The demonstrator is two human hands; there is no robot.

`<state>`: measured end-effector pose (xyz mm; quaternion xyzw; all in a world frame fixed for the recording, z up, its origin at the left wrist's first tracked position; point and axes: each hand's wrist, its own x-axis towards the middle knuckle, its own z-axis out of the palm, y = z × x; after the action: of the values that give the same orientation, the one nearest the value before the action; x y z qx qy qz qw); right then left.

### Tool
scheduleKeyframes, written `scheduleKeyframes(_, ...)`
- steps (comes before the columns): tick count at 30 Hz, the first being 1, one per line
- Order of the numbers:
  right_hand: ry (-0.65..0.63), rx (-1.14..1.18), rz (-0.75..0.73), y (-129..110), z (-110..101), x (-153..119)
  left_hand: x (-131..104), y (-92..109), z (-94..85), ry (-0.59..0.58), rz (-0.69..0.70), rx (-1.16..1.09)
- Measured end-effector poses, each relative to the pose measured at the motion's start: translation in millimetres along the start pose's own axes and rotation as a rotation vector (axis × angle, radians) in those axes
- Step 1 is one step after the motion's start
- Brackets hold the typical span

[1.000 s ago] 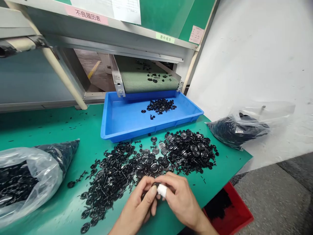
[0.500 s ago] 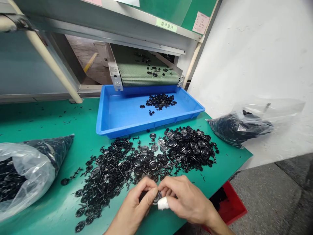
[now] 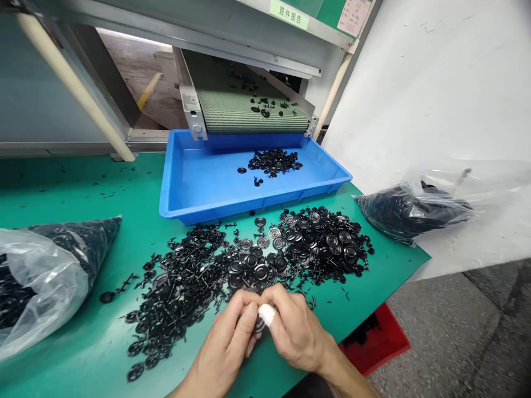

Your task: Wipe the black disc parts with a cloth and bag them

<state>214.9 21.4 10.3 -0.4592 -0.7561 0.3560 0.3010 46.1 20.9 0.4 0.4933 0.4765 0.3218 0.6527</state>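
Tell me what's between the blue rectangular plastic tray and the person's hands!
Black round discs and black stemmed pieces lie there on the green tabletop, in the head view.

A green label (image 3: pixel 289 14) fronts the metal ledge (image 3: pixel 326 31), left of a white wall (image 3: pixel 440 94).

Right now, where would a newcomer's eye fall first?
First comes the bright blue tray beneath the end of the green conveyor belt. Next come the heaps of black parts on the green table in front of it. Then comes the white wrap on the right hand, beside a round black part in the left hand.
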Motion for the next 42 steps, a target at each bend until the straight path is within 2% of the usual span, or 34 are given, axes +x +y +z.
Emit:
scheduleKeyframes(3, -0.015, -0.125, 0.030, 0, -15, 19, 3, 5, -1.0, 0.013, -0.050, -0.127)
scheduleKeyframes(5, 0.012, -0.341, 0.051, 0, -28, 37, 5, 8, -2.8, -0.026, -0.064, -0.228)
scheduleKeyframes(9, -0.154, -0.684, 0.150, -1, -44, 72, 9, 11, -8.2, -0.051, -0.098, -0.460)
scheduleKeyframes(11, -0.201, -0.709, 0.186, -1, -44, 80, 10, 11, -10.6, -0.063, -0.092, -0.541)
scheduleKeyframes(15, -0.182, -0.660, 0.181, 5, -43, 79, 12, 10, -13.9, -0.053, -0.095, -0.632)
scheduleKeyframes(20, -0.220, -0.673, 0.123, 11, -51, 73, 14, 11, -15.7, -0.034, -0.150, -0.677)
scheduleKeyframes(25, -0.221, -0.663, 0.093, 13, -56, 72, 15, 10, -13.4, -0.060, -0.115, -0.682)
scheduleKeyframes(30, -0.158, -0.702, 0.066, 15, -52, 65, 15, 8, -10.9, -0.087, -0.092, -0.672)
scheduleKeyframes(36, 0.085, -0.712, 0.024, 11, -49, 50, 15, 8, -5.6, -0.068, -0.087, -0.569)
scheduleKeyframes(39, 0.198, -0.563, -0.038, 7, -45, 44, 14, 7, -2.5, -0.069, -0.071, -0.482)
scheduleKeyframes(42, 0.224, -0.291, -0.023, 1, -34, 33, 13, 4, -0.3, -0.063, -0.056, -0.396)
